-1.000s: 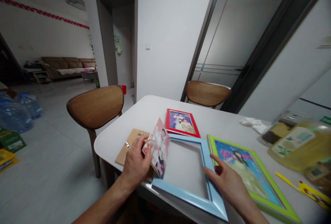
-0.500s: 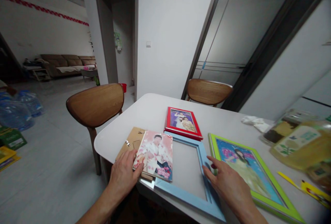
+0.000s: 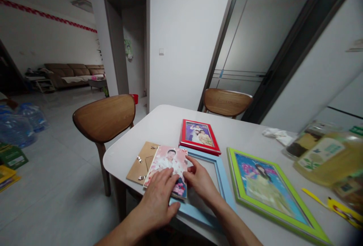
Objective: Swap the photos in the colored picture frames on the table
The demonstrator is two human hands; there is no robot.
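Note:
A pink photo of a person in white lies partly over a brown frame backing board with small metal clips and partly over a light blue picture frame. My left hand rests flat on the photo's lower part, fingers stretched out and thumb apart. At the photo's right edge, my right hand holds it with index finger and thumb, the other fingers curled. The blue frame's middle shows the tabletop through it; its left side is hidden under the photo.
A red framed picture lies behind, and a green framed picture to the right. Farther right are a yellow cutter, a large bottle of yellow liquid and a white cloth. Wooden chairs stand around the table.
My right hand has left the blue frame's right side and moved left to the photo's edge. My left hand has slid right, from the photo's left edge onto its face.

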